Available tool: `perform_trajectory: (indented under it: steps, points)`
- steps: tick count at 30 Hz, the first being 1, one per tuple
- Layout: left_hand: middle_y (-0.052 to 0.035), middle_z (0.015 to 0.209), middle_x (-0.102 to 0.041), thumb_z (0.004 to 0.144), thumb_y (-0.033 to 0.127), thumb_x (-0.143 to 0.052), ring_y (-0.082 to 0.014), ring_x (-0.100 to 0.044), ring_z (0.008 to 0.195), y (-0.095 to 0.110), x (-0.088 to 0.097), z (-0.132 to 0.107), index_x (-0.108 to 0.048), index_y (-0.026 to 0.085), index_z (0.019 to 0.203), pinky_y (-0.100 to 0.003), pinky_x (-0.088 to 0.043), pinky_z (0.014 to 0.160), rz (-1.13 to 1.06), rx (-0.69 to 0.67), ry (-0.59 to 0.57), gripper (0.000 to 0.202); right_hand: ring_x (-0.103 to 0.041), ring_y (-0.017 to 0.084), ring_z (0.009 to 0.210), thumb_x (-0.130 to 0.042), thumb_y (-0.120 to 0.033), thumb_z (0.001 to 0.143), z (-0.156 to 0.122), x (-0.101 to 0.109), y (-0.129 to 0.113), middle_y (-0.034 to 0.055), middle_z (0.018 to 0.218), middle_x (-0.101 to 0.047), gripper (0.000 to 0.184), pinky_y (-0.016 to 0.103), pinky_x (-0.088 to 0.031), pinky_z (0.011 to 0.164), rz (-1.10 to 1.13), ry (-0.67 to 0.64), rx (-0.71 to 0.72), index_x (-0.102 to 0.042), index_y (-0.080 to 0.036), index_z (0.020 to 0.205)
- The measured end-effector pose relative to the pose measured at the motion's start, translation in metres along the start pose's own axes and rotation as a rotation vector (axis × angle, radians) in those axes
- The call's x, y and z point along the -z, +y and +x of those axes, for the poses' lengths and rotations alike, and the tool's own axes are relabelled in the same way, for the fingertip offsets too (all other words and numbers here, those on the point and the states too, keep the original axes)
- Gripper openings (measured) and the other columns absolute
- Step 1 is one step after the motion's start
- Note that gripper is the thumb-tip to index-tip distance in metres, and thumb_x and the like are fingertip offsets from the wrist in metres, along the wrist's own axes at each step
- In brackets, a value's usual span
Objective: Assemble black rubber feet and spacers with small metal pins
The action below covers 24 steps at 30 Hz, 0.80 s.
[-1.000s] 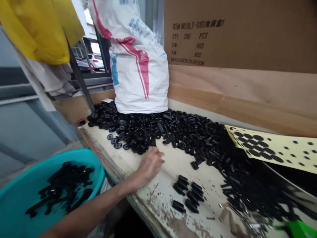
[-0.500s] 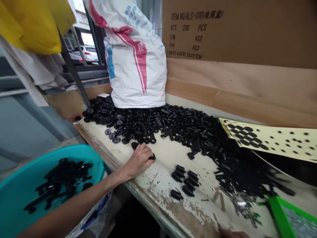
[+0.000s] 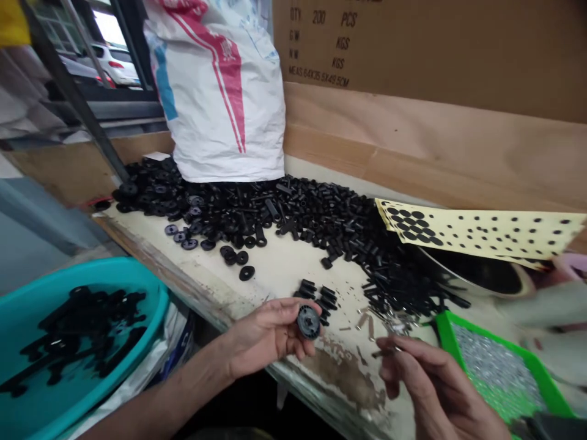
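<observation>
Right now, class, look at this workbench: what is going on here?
A person's left hand holds a black round part at the edge of the bench. The right hand pinches what looks like a small metal pin, beside a green tray of metal bits. A heap of black parts lies behind, and a teal tub holds more at left.

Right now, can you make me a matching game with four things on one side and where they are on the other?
Things:
1. black round part
2. white sack
3. green tray
4. teal tub

Places:
A. left of the bench, with black parts inside
B. held in the left hand
C. standing at the back of the bench
D. at the right, full of small silvery bits

Pairs: 1-B, 2-C, 3-D, 4-A
</observation>
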<state>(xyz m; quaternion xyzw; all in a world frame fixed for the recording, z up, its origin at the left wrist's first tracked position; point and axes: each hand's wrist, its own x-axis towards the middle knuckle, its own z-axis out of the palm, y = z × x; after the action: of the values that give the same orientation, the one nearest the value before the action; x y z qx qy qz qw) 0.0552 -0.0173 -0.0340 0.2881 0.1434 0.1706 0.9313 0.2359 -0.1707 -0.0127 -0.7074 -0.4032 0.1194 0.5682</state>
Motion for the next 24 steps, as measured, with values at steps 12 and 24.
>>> perform_trajectory:
  steps: [12,24]
  points:
    - [-0.0094,0.082,-0.068,0.078,0.03,-0.076,-0.0149,-0.068,0.062,-0.023,-0.022,0.015,-0.069,0.009,0.105,-0.021,-0.054,0.058,0.006,0.072,-0.04,0.035,-0.068,0.01,0.056,-0.067,-0.017,0.084,-0.017,-0.037,-0.01,0.0029,0.083,-0.073,0.003,0.018,-0.058,0.055,0.454,0.113,-0.016,-0.068,-0.019,0.082]
    - [-0.0073,0.087,-0.067,0.078,0.024,-0.077,-0.0123,-0.065,0.067,-0.03,-0.024,0.019,-0.07,0.01,0.1,-0.022,-0.054,0.063,0.038,0.019,0.023,0.027,-0.07,0.014,0.074,-0.066,-0.009,0.081,-0.03,-0.052,0.013,0.004,0.086,-0.071,0.013,0.02,-0.056,0.065,-0.126,0.216,0.391,-0.064,-0.021,0.088]
